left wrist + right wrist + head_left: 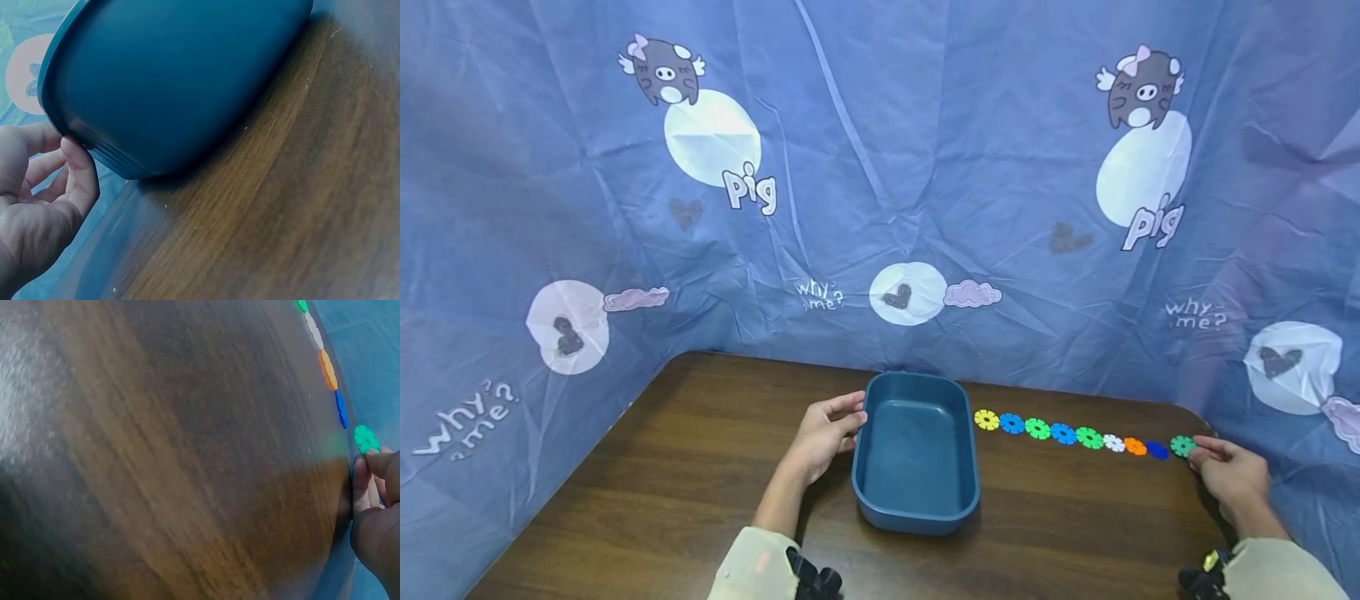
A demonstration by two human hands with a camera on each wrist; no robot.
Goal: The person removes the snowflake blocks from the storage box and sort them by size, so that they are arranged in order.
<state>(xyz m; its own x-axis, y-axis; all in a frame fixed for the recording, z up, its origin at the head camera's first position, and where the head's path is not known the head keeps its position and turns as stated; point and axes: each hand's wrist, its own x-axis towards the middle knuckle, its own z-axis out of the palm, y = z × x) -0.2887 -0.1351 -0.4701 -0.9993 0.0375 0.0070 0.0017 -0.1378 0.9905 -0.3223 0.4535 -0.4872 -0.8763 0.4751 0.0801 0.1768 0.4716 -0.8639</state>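
Observation:
My left hand (820, 435) holds the left side of a dark teal plastic bin (973, 467) by its rim. In the left wrist view the thumb (80, 165) lies against the outer wall of the bin, just under the rim. Far to the right, my right hand (1234, 478) pinches a green notched plastic disc (1182, 446) between thumb and fingers. This disc is at the right end of a row of similar discs, with a small gap between it and a dark blue disc (1157, 450). The right wrist view shows the pinched disc tilted up.
The row runs from a yellow disc (987, 419) beside the bin through blue, green, white (1114, 443) and orange (1136, 447) ones. Under everything is a brown wooden table (700, 450). Blue printed cloth (865, 167) hangs behind and around it.

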